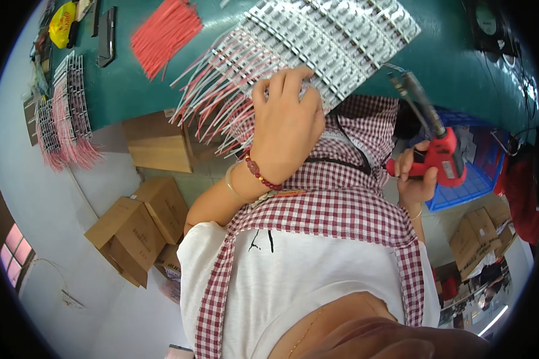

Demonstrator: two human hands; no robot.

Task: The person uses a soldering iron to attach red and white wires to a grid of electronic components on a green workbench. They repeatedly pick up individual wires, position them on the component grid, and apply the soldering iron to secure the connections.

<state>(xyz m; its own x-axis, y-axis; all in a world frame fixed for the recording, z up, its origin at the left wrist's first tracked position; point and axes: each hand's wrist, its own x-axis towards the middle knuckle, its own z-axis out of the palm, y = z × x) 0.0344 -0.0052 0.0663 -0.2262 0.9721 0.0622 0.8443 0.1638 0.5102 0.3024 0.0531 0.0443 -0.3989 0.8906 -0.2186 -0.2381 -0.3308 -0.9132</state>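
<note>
A green workbench fills the top of the view. A panel of white strip boards lies across its middle, its red and white wire leads overhanging the near edge. A loose bundle of red wires lies to the left of it. Further left lie a dark flat object, possibly a phone, and a yellow packet. More wired strip boards sit along the left edge. Below, cardboard boxes stand on the pale floor.

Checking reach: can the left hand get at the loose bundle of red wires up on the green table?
Probably not right away: the left hand rests on the wired panel, and the red wires lie well beyond it, though nothing blocks the green table between.
</note>
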